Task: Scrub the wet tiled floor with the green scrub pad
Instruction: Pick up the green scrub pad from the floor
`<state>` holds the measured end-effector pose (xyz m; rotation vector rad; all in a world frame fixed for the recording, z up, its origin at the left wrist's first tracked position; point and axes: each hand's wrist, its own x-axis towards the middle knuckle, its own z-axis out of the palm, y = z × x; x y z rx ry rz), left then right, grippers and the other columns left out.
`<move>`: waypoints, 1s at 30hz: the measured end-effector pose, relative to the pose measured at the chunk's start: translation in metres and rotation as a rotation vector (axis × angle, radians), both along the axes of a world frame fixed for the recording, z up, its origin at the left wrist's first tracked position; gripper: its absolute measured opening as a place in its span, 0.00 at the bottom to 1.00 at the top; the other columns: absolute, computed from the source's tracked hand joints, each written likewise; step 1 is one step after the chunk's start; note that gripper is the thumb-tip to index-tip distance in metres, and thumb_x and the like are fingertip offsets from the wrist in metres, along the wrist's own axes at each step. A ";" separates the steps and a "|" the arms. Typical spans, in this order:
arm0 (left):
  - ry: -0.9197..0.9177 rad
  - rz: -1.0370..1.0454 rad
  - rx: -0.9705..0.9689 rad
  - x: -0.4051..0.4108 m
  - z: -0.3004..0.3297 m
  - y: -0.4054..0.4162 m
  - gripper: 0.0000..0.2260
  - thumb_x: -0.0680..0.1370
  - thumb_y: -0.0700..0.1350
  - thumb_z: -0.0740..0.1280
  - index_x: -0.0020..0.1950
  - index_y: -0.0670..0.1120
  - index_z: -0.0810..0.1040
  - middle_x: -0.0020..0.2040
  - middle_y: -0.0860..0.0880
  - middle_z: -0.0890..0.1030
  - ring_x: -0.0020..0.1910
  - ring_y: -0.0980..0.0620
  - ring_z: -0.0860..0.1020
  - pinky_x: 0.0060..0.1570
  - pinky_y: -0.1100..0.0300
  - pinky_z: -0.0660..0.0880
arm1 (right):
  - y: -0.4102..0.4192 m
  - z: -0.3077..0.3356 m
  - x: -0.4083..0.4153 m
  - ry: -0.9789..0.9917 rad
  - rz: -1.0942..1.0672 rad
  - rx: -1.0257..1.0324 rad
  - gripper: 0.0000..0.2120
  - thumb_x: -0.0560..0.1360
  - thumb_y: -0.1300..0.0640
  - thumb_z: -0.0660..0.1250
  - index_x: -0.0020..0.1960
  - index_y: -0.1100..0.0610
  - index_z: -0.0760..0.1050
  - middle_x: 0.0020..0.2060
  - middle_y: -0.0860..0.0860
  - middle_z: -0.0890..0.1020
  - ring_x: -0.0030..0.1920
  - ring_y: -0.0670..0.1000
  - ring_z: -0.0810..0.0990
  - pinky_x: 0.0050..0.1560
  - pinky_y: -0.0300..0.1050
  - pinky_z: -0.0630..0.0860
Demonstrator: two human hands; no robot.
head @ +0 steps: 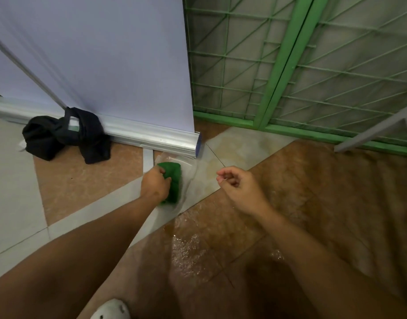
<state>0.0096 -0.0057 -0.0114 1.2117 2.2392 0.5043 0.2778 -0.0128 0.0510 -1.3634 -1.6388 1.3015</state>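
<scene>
My left hand (154, 183) grips the green scrub pad (173, 180) and holds it down on the wet tiled floor (220, 245), just in front of the banner stand's silver base. The pad sticks out past my fingers to the right. Water glistens on the brown and pale tiles below and to the right of it. My right hand (238, 188) hovers above the floor to the right of the pad, fingers loosely curled, holding nothing.
A pale banner (94, 54) with a silver base bar (151, 139) stands right behind the pad. A black cloth bundle (62, 134) lies at its left foot. A green metal grille gate (301, 65) closes the right side. A white shoe (111, 310) shows at the bottom.
</scene>
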 end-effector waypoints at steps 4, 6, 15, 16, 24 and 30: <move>-0.076 0.018 0.144 0.013 0.028 -0.011 0.13 0.78 0.45 0.74 0.60 0.48 0.76 0.58 0.45 0.82 0.54 0.46 0.81 0.53 0.54 0.81 | -0.008 0.023 0.006 -0.037 0.043 0.097 0.08 0.80 0.57 0.71 0.57 0.49 0.81 0.48 0.43 0.84 0.48 0.43 0.82 0.47 0.35 0.79; -0.186 0.012 0.212 0.029 0.046 -0.016 0.13 0.77 0.46 0.75 0.58 0.49 0.75 0.58 0.48 0.81 0.52 0.50 0.79 0.45 0.61 0.80 | -0.013 0.032 0.009 -0.074 0.054 0.123 0.10 0.80 0.57 0.70 0.61 0.51 0.80 0.52 0.45 0.83 0.50 0.44 0.82 0.51 0.39 0.81; -0.817 -0.179 0.366 0.131 0.133 -0.058 0.13 0.77 0.39 0.74 0.59 0.41 0.76 0.50 0.42 0.85 0.48 0.46 0.85 0.45 0.58 0.83 | -0.022 0.081 0.041 -0.037 -0.041 -0.228 0.24 0.81 0.48 0.68 0.73 0.59 0.72 0.63 0.53 0.82 0.61 0.52 0.82 0.63 0.49 0.79; -0.846 -0.208 0.365 0.138 0.140 -0.063 0.13 0.78 0.39 0.74 0.60 0.40 0.76 0.50 0.42 0.85 0.48 0.47 0.85 0.45 0.58 0.83 | -0.025 0.089 0.047 0.021 -0.051 -0.243 0.20 0.81 0.49 0.69 0.69 0.58 0.76 0.60 0.53 0.84 0.59 0.53 0.84 0.65 0.54 0.79; -0.791 -0.450 0.328 0.189 0.152 -0.104 0.10 0.79 0.38 0.72 0.59 0.40 0.78 0.47 0.45 0.81 0.42 0.53 0.80 0.38 0.67 0.76 | -0.082 0.125 0.107 -0.166 -0.127 0.000 0.05 0.82 0.55 0.69 0.54 0.53 0.84 0.46 0.49 0.88 0.47 0.50 0.87 0.46 0.48 0.84; -0.524 -0.774 0.218 0.197 0.098 -0.124 0.09 0.80 0.42 0.71 0.60 0.48 0.79 0.50 0.54 0.81 0.45 0.62 0.79 0.46 0.68 0.76 | -0.139 0.073 0.163 -0.347 -0.180 0.064 0.03 0.81 0.57 0.68 0.53 0.53 0.81 0.42 0.45 0.85 0.41 0.41 0.83 0.40 0.40 0.80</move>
